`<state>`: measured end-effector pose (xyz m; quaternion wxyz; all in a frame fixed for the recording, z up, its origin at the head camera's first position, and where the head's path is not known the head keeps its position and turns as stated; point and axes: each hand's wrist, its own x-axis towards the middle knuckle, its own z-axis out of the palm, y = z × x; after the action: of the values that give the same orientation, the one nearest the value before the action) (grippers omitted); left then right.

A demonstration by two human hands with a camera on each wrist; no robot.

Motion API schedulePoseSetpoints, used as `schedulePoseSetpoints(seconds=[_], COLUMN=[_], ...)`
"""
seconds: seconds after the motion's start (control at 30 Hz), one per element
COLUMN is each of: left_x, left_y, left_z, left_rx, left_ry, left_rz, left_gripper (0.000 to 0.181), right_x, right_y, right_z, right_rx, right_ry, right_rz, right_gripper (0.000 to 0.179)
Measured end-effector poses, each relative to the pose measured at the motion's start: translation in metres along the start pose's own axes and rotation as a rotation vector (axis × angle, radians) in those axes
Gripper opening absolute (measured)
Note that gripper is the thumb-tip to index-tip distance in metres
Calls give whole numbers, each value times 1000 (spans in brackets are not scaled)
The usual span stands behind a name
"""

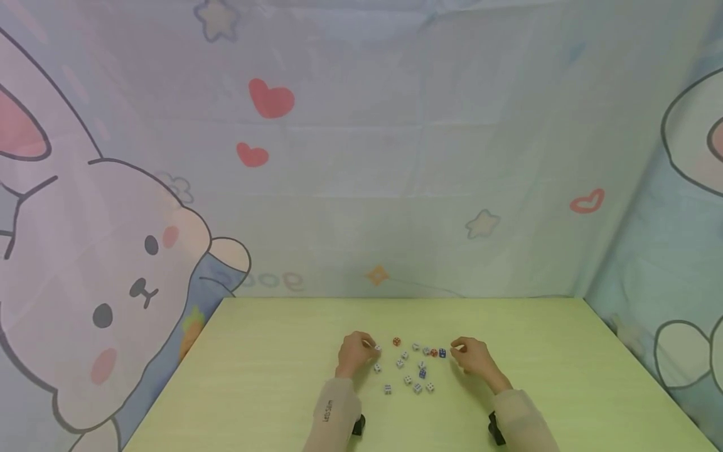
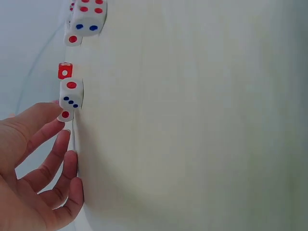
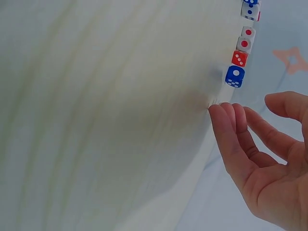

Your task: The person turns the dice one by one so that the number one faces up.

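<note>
White dice (image 1: 408, 380) mostly scattered, likely left; row ending in red die (image 1: 433, 353), blue die (image 1: 442, 353) looks done. Left hand (image 1: 356, 351) seemingly pinches a white die (image 1: 378, 348); right hand (image 1: 474, 358) loose, empty.

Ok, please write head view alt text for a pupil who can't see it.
A person's left hand and right hand flank scattered dice, mostly white, two red and two blue, on a pale green table. A rabbit-print cloth hangs beyond.

Person's left arm: long, pale beige sleeve (image 1: 333, 402), small dark lettering (image 1: 328, 411) along the forearm | left wrist: black, boxy device (image 1: 359, 425) | right arm: matching beige sleeve (image 1: 524, 417) | right wrist: black device (image 1: 496, 429)
</note>
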<state>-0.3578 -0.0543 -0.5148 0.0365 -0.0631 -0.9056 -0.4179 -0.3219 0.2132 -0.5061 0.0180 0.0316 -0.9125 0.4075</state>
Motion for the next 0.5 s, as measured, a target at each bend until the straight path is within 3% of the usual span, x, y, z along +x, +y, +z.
schedulePoseSetpoints(seconds=[0.2, 0.3, 0.37, 0.5], left_x=[-4, -5, -5, -6], left_y=[5, 6, 6, 5], left_z=[2, 4, 5, 7], left_rx=[-16, -28, -35, -13], left_ry=[40, 62, 73, 101], left_rz=[-41, -49, -55, -50], left_gripper=[16, 16, 17, 16], right_x=[3, 3, 1, -1], right_y=[11, 9, 3, -3], right_z=[-1, -1, -1, 0], right_rx=[55, 56, 55, 36], right_ry=[-14, -13, -8, 9], right_rz=[-69, -29, 40, 72], right_gripper=[35, 33, 30, 29])
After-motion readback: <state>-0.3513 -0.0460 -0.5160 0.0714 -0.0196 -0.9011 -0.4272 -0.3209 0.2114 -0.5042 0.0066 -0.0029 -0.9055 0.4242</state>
